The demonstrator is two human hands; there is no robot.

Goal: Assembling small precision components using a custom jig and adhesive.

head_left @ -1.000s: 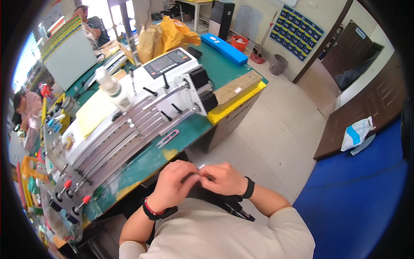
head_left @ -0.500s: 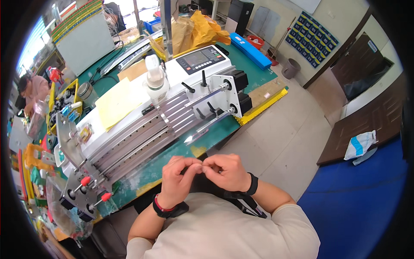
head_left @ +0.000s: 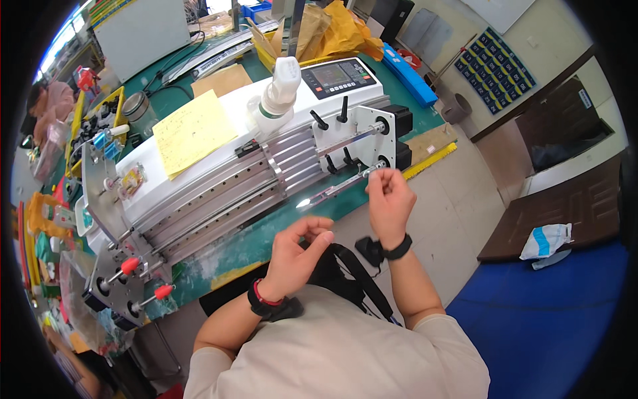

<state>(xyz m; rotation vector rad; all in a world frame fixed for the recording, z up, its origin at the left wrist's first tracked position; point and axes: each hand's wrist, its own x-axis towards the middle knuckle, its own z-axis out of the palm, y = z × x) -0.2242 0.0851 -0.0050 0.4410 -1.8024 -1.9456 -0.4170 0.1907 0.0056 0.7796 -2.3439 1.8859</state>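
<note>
Left hand (head_left: 291,256): your fingers are loosely curled, with a gap between thumb and index finger; nothing shows in them.
Right hand (head_left: 391,203): your fingertips are drawn into a narrow pinch; you cannot tell from this view whether a small piece sits in them.
Rail machine (head_left: 212,199): nearest your right fingers, its right end just beyond them; whether they touch it cannot be told. Its long rails run off to the left, past your left fingers.
Snips (head_left: 329,193): pinkish handles, beyond your left fingers and left of your right ones, lying near the machine's front edge.
Black levers (head_left: 343,110): on the machine's end plate, beyond and a little left of your right fingers.
Control panel (head_left: 339,78): farther off past those levers.
White bottle (head_left: 282,86): on the machine's white housing, beyond your left fingers.
Yellow sheet (head_left: 193,133): on the same housing, well beyond and left of your left fingers.
Red knobs (head_left: 129,266): well to the left of your left fingers.
Bench (head_left: 226,249): green-topped, under the machine, its front edge past your left fingers.
</note>
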